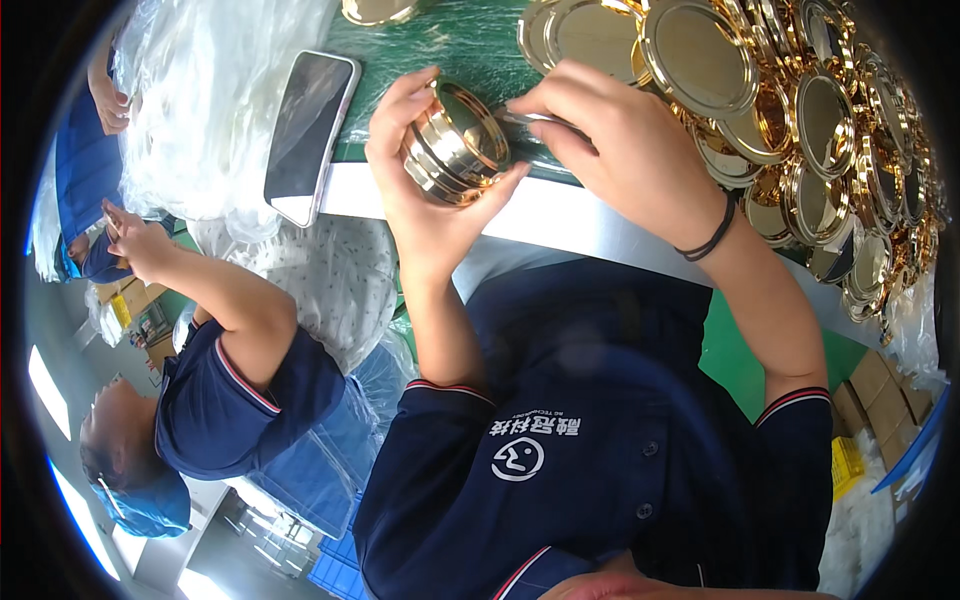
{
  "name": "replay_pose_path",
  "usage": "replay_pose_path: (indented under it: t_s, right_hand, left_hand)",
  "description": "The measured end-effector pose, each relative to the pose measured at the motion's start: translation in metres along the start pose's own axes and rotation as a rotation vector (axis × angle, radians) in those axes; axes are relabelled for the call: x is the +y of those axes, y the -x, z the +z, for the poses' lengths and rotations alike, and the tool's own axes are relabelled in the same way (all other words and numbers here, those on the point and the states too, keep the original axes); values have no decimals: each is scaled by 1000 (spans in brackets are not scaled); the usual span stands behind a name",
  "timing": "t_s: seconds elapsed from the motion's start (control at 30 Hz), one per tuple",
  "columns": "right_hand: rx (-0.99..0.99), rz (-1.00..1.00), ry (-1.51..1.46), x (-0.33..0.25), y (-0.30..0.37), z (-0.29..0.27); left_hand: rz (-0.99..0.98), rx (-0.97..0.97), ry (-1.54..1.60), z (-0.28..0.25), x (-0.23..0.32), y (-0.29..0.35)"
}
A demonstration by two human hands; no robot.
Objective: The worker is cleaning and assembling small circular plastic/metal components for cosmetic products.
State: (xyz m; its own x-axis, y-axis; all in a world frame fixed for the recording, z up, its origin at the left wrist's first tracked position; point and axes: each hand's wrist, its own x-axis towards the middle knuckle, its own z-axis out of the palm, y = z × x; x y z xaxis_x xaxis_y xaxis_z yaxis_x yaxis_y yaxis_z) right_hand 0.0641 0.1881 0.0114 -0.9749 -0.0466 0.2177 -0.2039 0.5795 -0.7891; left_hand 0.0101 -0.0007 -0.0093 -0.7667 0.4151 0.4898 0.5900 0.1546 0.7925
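In my left hand (425, 205), the fingers and thumb wrap round a shiny gold ridged round metal piece (450, 150), tilted with its open end to the right. It looks like a lid or a short stack of lids; I cannot tell which. My right hand (625, 145) pinches a thin dark blade-like tool (535, 120) between thumb and forefinger, its tip close to the gold rim. Whether the tip touches the rim is unclear. Both hands are above the near edge of the green, film-covered table (400, 50).
A large heap of gold lids (700, 60) covers the table's right side. A phone (312, 135) lies left of my hand, beside crumpled clear plastic bags (200, 110). Another gold lid (380, 8) sits at the far edge. A co-worker (245, 390) in a blue cap works on the left.
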Motion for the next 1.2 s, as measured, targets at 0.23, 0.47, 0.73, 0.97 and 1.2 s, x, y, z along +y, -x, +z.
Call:
replay_pose_path:
  t_s: [0.23,0.47,0.73,0.97,1.2]
  right_hand:
    - [12,-23,-2,1,0,2]
    - [0,-27,14,-1,2,1]
    - [6,-26,49,0,5,2]
    - [10,-32,97,-2,4,5]
    - [-6,-27,71,2,3,3]
  left_hand:
    - [13,-24,-39,0,2,-2]
    - [5,-33,-63,-1,5,0]
    - [-2,-21,-44,3,6,2]
    - [13,-16,-34,2,3,1]
    - [13,-21,-4,3,3,-1]
